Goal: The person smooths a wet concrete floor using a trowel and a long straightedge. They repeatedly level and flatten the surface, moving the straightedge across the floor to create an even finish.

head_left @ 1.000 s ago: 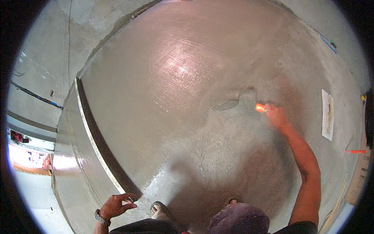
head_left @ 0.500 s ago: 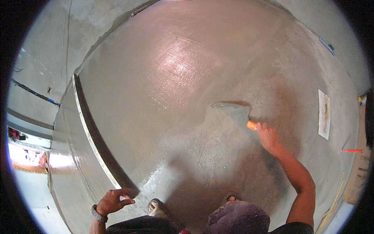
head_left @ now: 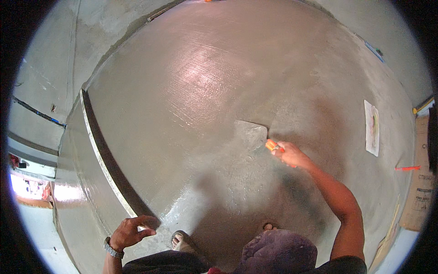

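My right hand [head_left: 292, 156] is closed round the orange handle of a trowel [head_left: 252, 134]. The trowel's broad grey blade lies at or just above the wet cement floor [head_left: 150, 123], right of the middle; whether it touches cannot be told. Low on the left, my left hand [head_left: 129, 234], with a watch on its wrist, grips the near end of a long, narrow straightedge [head_left: 105, 168]. From there the straightedge runs away to the far left, its dark side facing the wet surface. My thumb stands a little apart from its end.
On the right lies a whitish flat plate float [head_left: 371, 130]. Beyond it are a red stick-like thing [head_left: 407, 168] and a cardboard box [head_left: 416, 192]. A blue tool [head_left: 375, 51] rests at the far right edge. My sandalled foot [head_left: 181, 239] stands near the straightedge's end.
My right hand has moved left with the trowel, whose blade has tilted to show its broad face. My left hand has stayed on the straightedge. The whole view has shifted slightly.
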A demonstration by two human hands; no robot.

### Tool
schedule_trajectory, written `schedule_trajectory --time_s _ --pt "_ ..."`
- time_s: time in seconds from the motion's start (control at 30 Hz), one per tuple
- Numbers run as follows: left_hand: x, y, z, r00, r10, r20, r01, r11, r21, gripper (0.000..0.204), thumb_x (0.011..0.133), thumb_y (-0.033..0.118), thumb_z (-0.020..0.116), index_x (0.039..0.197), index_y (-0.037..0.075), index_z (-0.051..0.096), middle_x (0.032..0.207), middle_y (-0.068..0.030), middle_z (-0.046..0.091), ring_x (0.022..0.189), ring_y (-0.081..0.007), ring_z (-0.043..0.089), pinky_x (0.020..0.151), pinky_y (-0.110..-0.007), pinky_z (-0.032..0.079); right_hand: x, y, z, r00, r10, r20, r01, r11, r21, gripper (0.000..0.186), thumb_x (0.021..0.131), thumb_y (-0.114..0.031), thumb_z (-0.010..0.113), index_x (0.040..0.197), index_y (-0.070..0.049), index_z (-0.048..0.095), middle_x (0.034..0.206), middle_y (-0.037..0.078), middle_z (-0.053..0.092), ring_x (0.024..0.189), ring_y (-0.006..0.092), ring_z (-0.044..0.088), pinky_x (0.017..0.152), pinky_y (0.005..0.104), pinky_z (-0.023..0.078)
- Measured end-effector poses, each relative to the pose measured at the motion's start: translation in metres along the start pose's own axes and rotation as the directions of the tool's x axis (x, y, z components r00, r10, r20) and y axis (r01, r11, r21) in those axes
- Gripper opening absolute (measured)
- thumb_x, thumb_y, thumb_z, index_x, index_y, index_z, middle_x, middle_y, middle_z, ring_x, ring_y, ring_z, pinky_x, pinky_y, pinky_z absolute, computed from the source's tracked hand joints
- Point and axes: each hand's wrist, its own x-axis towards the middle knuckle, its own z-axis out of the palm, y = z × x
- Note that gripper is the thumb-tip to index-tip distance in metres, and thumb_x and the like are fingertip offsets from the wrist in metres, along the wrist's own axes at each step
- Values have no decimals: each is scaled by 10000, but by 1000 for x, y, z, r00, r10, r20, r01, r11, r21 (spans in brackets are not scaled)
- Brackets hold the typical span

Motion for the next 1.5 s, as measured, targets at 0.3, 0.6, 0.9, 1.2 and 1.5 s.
schedule_trajectory --time_s 0.3,0.6,0.9,1.2,1.5 --pt "9 -4 2 999 44 3 -43 998 -42 480 837 330 777 1239 101 651 948 -87 756 913 -215 732 825 -361 562 23 147 -93 927 314 -205 -288 946 148 318 929 -377 608 966 -62 589 672 23 563 518 122 531 448 318 426" --pt "0 -3 2 1000 -6 -19 6 1000 -9 516 821 393 780 1203 67 659 932 -83 759 903 -221 735 776 -357 566 -34 169 -134 832 514 -210 -378 802 463 293 948 -334 577 907 -47 621 720 48 612 541 192 575 527 365 470" --pt "15 10 0 999 25 25 -25 1000 0 471 833 365 780 1176 60 673 936 -75 759 843 -199 736 751 -347 567 -12 60 -85 978 101 -181 -123 986 -115 543 872 -418 666 1185 24 620 922 174 684 823 297 668 767 418 522" --pt "20 10 1 998 57 3 -57 998 15 472 828 350 786 1187 67 666 899 -67 759 839 -181 737 737 -318 566 31 113 -98 963 185 -198 -194 981 -26 373 912 -352 597 1015 4 635 783 120 651 691 234 643 638 419 515" --pt "25 0 3 998 65 18 -65 997 -32 479 816 358 793 1172 62 670 899 -67 758 866 -192 737 766 -338 566 10 229 -160 887 364 -286 -361 930 65 334 939 -353 568 849 -32 586 574 46 513 432 192 516 398 379 410"
